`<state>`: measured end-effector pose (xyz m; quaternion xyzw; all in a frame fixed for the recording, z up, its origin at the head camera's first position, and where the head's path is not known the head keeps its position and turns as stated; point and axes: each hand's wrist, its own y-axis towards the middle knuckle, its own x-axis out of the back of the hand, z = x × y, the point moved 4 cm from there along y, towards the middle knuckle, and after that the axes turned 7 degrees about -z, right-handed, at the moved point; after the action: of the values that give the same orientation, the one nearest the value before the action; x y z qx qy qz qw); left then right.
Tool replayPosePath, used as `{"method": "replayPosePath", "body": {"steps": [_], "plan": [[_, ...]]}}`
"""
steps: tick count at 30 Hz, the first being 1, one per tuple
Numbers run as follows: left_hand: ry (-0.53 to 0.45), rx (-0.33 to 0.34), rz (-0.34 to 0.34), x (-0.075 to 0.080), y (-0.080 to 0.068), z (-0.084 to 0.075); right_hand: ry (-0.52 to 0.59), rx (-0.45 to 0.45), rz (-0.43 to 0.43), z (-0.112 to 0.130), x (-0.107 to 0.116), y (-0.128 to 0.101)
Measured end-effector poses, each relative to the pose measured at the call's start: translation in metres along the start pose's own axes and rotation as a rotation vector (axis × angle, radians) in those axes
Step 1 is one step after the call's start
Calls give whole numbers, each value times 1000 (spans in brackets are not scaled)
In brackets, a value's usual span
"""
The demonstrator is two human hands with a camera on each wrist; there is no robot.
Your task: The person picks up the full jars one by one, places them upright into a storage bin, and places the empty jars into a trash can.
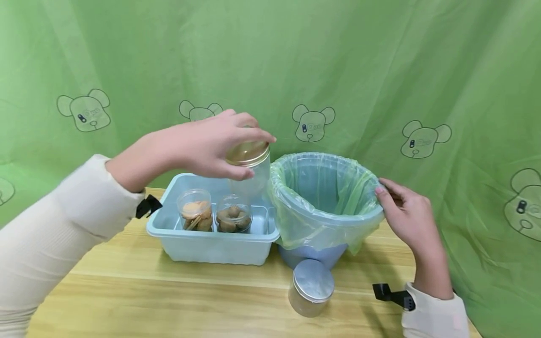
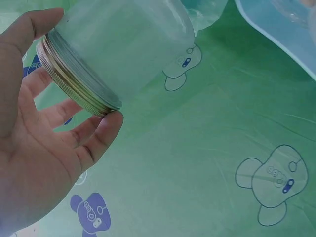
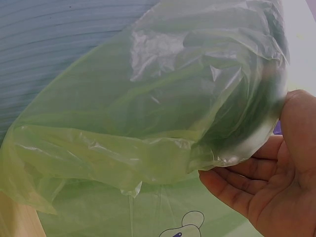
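We judge the lined bin (image 1: 325,197) light and easily tipped, its green liner (image 3: 123,143) soft and slippery, so our right hand (image 1: 407,213) steadies it, fingers curled on the rim. The clear glass jar (image 1: 252,174), stiff, smooth and breakable, hangs above the blue tray (image 1: 211,241) on the desk (image 1: 148,295); our left hand (image 1: 203,148) reaches across, its fingers (image 2: 101,136) clasping the gold lid (image 1: 247,152).

Left hand (image 2: 34,148), palm to camera, thumb and fingertips curled round the gold screw lid (image 2: 74,81) of a clear glass jar (image 2: 128,44), tilted, apparently empty. Behind: green cloth (image 2: 197,148) printed with bear outlines. Upper right corner: pale blue tub rim (image 2: 276,44).
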<state>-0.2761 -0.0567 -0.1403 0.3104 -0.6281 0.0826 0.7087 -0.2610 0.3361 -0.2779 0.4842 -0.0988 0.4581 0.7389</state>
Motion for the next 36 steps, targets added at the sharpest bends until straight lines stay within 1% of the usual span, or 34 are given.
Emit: {"method": "replayPosePath", "body": {"steps": [4,9,17,21,26,36], "plan": [[15,-15,-19,0,15,2,-3,5,-6,0,1,0],[37,-31,-44,-5,36,1,-2,9,-1,0,1,0],[40,-74,-109,-14,68,-11,-12,-1,13,0,1,-2],[67,-89,-92,-23,82,-18,-15,4,4,1,1,-2],[83,-110,-64,-38,95,-26,-10,6,3,1,1,-2],[55,-122,-17,-67,111,-36,-4,2,16,4,-2,-1]]}}
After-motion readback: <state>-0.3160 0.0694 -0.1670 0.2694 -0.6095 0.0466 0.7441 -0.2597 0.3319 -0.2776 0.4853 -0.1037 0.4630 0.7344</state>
